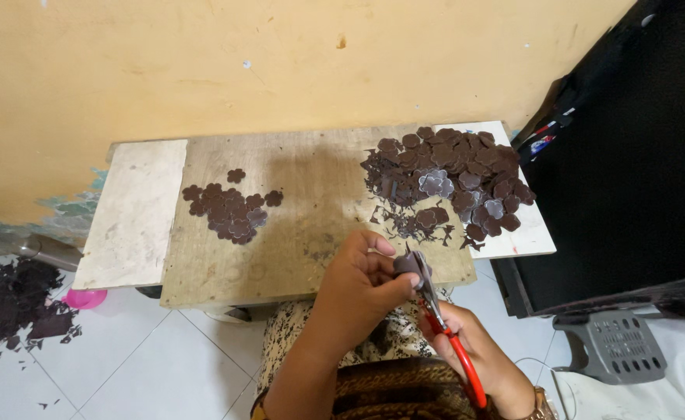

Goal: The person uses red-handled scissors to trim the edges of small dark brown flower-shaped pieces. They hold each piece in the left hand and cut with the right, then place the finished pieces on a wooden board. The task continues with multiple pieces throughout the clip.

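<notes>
My left hand [358, 289] pinches a small dark brown flower-shaped piece [407, 265] just above the near edge of a low wooden board [311, 194]. My right hand [474, 350] grips red-handled scissors [445, 327], whose blades meet the piece. A small pile of cut brown flower shapes [229, 210] lies left of centre on the board. A larger heap of brown flower shapes [455, 175], some pale grey on one side, sits at the right, with trimmings scattered beneath it.
The board rests against a yellow wall [280, 62]. Brown scraps [19, 303] and a pink object [85, 298] lie on the white tiled floor at left. A black panel [630, 179] and a grey plastic stool [614, 346] stand at right.
</notes>
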